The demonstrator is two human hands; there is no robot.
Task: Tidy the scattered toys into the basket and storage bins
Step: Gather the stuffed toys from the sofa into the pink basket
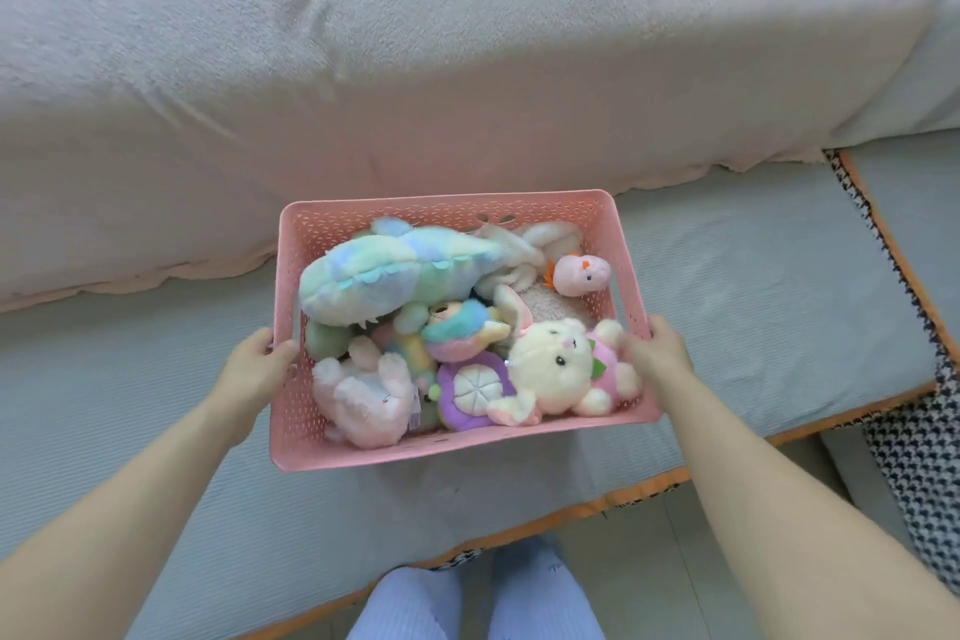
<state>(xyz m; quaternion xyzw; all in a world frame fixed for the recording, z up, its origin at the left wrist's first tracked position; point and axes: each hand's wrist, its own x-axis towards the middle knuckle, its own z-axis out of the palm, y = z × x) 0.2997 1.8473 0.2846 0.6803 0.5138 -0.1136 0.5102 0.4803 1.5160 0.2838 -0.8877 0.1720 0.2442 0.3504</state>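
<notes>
Nearest, at the bottom edge: pale blue trouser legs above a light floor. Just beyond, the orange-trimmed front edge of a grey-blue sofa cushion, with a black-and-white houndstooth cloth hanging at the right.

Two bare forearms reaching forward to a pink perforated basket, above the cushion; whether resting on it or lifted clear, cannot tell. Left hand clamped on the left rim, thumb hooked over the edge, fingers hidden outside the wall. Right hand clamped on the right rim, fingers curled over the top edge, beside a cream plush paw.

Inside the basket, packed with soft toys. Near wall, left: a pink-and-white plush lying on its back. Next to it, a purple flower-shaped plush. Near right corner: a cream bunny in a pink outfit, face up. Middle: a small rainbow-maned plush, partly buried. Farther left: a large pastel dinosaur-like plush lying diagonally toward the far wall. Far right: a small pink chick against the wall, with cream fluffy plush behind it.

Beyond the basket: a pale fleece blanket draped over the sofa back, filling the upper frame.
</notes>
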